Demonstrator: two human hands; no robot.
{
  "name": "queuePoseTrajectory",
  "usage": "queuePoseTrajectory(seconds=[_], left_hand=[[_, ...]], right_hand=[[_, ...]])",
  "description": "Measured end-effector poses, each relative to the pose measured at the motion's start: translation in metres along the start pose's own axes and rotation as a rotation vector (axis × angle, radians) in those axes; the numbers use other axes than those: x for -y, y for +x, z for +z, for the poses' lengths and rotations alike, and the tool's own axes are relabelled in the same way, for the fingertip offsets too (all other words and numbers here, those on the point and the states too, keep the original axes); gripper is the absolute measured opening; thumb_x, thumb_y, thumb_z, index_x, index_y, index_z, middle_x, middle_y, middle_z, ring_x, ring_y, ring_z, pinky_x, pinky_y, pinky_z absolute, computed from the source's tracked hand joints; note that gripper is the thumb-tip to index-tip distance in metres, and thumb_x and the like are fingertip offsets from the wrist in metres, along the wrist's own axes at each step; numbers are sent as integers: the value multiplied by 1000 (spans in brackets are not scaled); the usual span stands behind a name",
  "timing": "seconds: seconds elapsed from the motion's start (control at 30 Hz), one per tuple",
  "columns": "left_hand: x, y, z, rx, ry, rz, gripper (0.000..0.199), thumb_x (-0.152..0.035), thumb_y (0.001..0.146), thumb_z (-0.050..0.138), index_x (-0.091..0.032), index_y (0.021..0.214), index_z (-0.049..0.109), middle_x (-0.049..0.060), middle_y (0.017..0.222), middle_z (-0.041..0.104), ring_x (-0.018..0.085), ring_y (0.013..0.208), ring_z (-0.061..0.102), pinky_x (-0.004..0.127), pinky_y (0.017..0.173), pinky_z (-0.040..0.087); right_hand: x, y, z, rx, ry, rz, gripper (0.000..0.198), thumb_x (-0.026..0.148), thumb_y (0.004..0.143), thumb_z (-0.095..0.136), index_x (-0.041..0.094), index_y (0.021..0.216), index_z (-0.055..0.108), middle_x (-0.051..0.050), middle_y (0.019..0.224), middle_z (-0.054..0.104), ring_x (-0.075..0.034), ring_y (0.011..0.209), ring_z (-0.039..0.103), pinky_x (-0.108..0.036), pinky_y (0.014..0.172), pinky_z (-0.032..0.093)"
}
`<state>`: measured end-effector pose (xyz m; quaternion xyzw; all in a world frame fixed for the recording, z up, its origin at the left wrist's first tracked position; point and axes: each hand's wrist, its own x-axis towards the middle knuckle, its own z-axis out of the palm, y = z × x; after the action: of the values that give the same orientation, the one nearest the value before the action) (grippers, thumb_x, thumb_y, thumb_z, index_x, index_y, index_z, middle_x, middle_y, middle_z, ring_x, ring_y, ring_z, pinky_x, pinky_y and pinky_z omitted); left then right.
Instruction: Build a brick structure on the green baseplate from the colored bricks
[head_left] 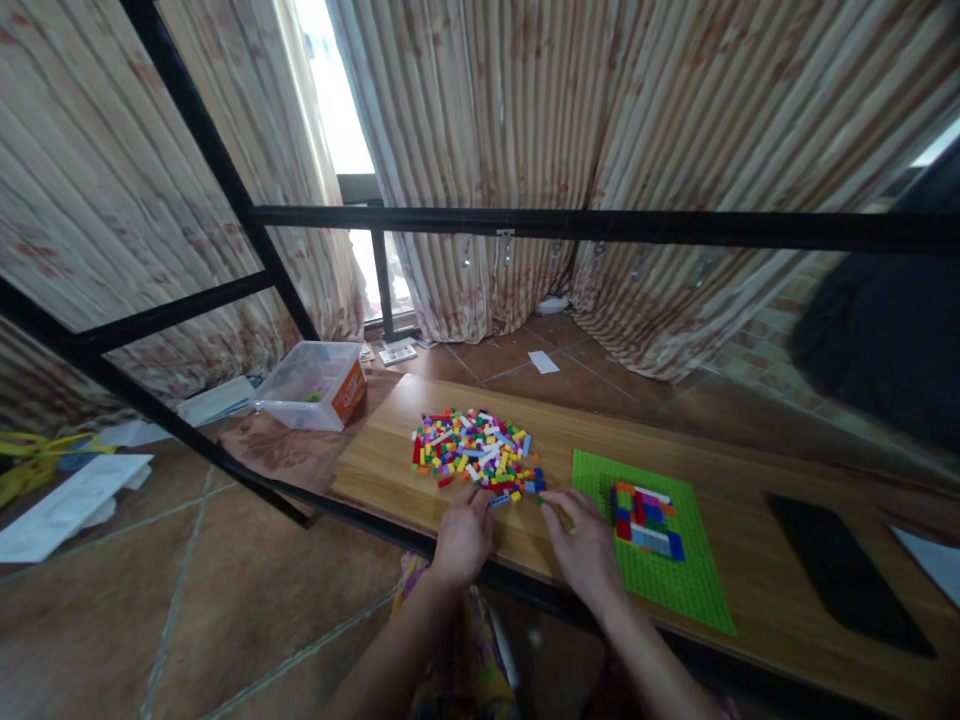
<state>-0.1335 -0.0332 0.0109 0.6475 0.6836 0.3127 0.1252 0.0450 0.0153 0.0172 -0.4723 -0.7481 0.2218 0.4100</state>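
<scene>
Over the tabletop's near edge, the left hand has its fingertips bunched at a blue brick; the right hand's thumb and forefinger are close together. At this blur I cannot tell whether either hand is clamped on a piece. Just right of them, a green plate bears a brick build. The pile lies toward the left edge, a black pad toward the right. Past the left edge stands a clear box; curtains hang behind.
</scene>
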Motion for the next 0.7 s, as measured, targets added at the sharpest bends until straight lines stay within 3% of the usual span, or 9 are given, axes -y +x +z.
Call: queuePoseTrajectory(seconds=[0.2, 0.43, 0.7], left_hand=[[13, 0, 14, -131, -38, 108, 22, -16, 91, 45, -21, 104, 62, 7, 101, 63, 18, 95, 60, 32, 85, 51], [14, 0, 15, -156, -81, 138, 20, -18, 92, 46, -21, 104, 61, 6, 101, 63, 17, 93, 61, 30, 83, 52], [13, 1, 14, -177, -59, 157, 18, -16, 89, 49, -21, 102, 61, 6, 98, 64, 17, 89, 62, 29, 79, 53]], right_hand=[[-7, 42, 27, 45, -82, 6, 25, 29, 88, 47, 23, 96, 70, -6, 96, 68, -23, 93, 60, -36, 85, 44], [-1, 101, 54, 178, -302, 121, 23, 23, 88, 49, 19, 96, 70, -8, 96, 68, -20, 93, 59, -30, 85, 40], [7, 114, 69, 310, -369, 203, 23, 30, 85, 57, 19, 100, 69, -8, 101, 69, -20, 95, 60, -28, 82, 40]])
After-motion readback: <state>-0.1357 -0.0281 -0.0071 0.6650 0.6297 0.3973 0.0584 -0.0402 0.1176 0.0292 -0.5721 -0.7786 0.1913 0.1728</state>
